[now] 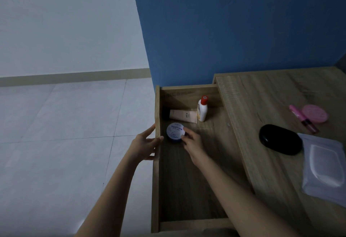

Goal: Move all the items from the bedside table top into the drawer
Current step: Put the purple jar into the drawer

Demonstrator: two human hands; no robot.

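- The right hand (pixel 192 141) reaches into the open drawer (pixel 189 190) of a wooden bedside table (pixel 271 180), fingers closed around the side of a round blue jar (pixel 175 130) whose white lid reads "MOIST HYA".
- The jar sits low against the drawer floor at the fingertips of that hand; whether it rests fully on the wood or is a shade above it cannot be told.
- The left hand (pixel 146 145) grips the drawer's outer side wall, thumb hooked over the top edge toward the jar, fingers spread along the outside, holding nothing else.
- Just beyond the jar, farther from both hands, a beige tube (pixel 182 116) with a dark cap lies flat on the drawer floor.
- Beside the tube, beyond and slightly right of the right hand, a white bottle (pixel 202 110) with a red cap stands upright near the drawer's back corner.
- On the table top, well to the right of the right hand, a glossy black oval case (pixel 280 139) lies nearest the drawer.
- Touching that case on its far right side, a pale translucent pouch (pixel 324 169) lies flat near the table's edge.
- Beyond the case, farther from the hands, a pink tube (pixel 301 117) lies just beside a round pink compact (pixel 315 113).
- A blue wall (pixel 234 26) rises behind the table; pale floor tiles (pixel 65 133) spread out left of the left hand.
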